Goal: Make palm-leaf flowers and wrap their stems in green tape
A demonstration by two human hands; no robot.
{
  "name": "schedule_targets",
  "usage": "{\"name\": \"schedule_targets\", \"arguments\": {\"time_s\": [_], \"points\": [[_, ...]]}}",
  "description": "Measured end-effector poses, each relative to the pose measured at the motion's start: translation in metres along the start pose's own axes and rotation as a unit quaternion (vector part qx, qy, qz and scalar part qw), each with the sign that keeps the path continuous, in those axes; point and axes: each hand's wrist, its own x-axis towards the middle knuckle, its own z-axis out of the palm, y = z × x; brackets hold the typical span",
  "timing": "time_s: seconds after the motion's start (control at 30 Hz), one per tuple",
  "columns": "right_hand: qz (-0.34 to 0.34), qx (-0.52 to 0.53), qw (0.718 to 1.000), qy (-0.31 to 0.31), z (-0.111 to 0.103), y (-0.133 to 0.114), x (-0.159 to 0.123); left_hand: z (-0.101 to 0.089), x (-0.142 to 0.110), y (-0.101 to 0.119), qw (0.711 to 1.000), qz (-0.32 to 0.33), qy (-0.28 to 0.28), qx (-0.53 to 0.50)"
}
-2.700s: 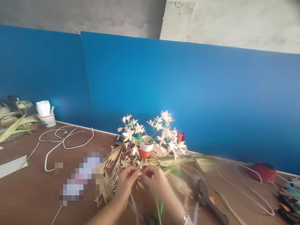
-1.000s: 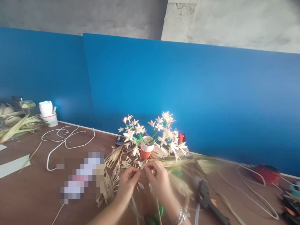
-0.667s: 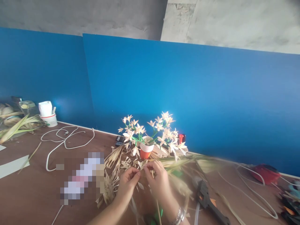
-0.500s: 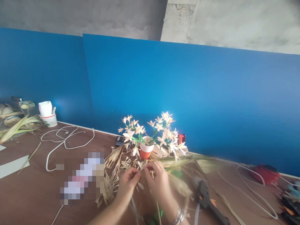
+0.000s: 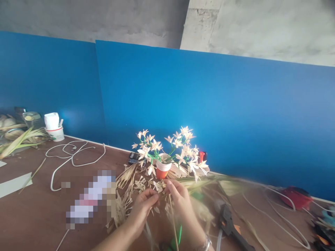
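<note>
My left hand [image 5: 143, 208] is closed in a pinch, thumb against forefinger, around a small pale husk petal that is mostly hidden. Just to its right, my right hand [image 5: 180, 200] has its thumb and fingers pressed together near the loose petals [image 5: 158, 185]; whatever is between those fingertips is too small to make out. A gap separates the two hands' fingertips. Behind them stands a stack of paper cups [image 5: 162, 170], orange and white, bearing cream husk flowers [image 5: 186, 150] on green stems. A thin straw-coloured stalk [image 5: 173, 223] runs down beside my right wrist.
A black glue gun [image 5: 231, 226] lies right of my right forearm. Dry husks [image 5: 124, 195] spread to the left, green-tinged husks [image 5: 230, 184] to the right. White cables [image 5: 68, 157], a white tub [image 5: 55, 133] and a red object [image 5: 295, 198] lie farther out.
My right hand's fingertips have shifted up and away from the left hand's, towards the loose petals. Earlier both hands met around a small petal. My left hand has dropped slightly.
</note>
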Motion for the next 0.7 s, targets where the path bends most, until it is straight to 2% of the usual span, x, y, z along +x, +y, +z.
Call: {"name": "schedule_targets", "arguments": {"time_s": [0.1,0.33,0.7], "points": [[0.027,0.073,0.996,-0.047,-0.0006,0.0036,0.0023,-0.0003,0.0008,-0.0004,0.998,-0.035,-0.034,-0.031],[0.050,0.107,0.992,-0.040,0.0003,0.0049,0.0018,-0.0013,-0.0002,0.0003,0.995,-0.045,-0.086,-0.037],[0.032,0.037,0.998,-0.034,0.0022,0.0035,0.0009,-0.0037,0.0039,-0.0037,0.999,-0.024,-0.032,0.015]]}}
